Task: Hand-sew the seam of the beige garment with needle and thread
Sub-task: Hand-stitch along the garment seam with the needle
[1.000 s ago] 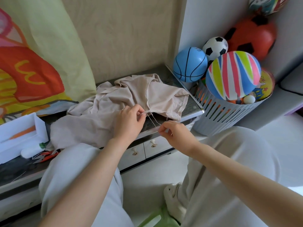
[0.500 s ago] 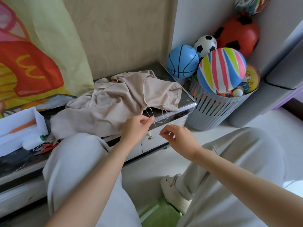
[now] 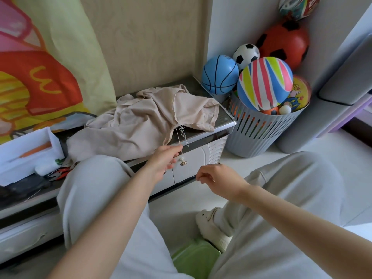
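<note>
Two bare hands work a thread just below a beige garment.

Seen from the head camera, the crumpled beige cloth garment (image 3: 141, 121) lies on the dark shiny cabinet top (image 3: 203, 133), just above and behind the left hand (image 3: 164, 161). A thin white thread (image 3: 182, 133) hangs from the garment's edge down to that hand, whose thumb and fingertips pinch it. The right hand (image 3: 218, 178) is lower and to the right of the left hand, apart from the garment, in front of the white drawer (image 3: 193, 166). Its fingers are curled with the tips close together. I cannot tell if they hold anything. A grey slotted plastic basket (image 3: 259, 135) full of balls stands up and to the right of the right hand.
</note>
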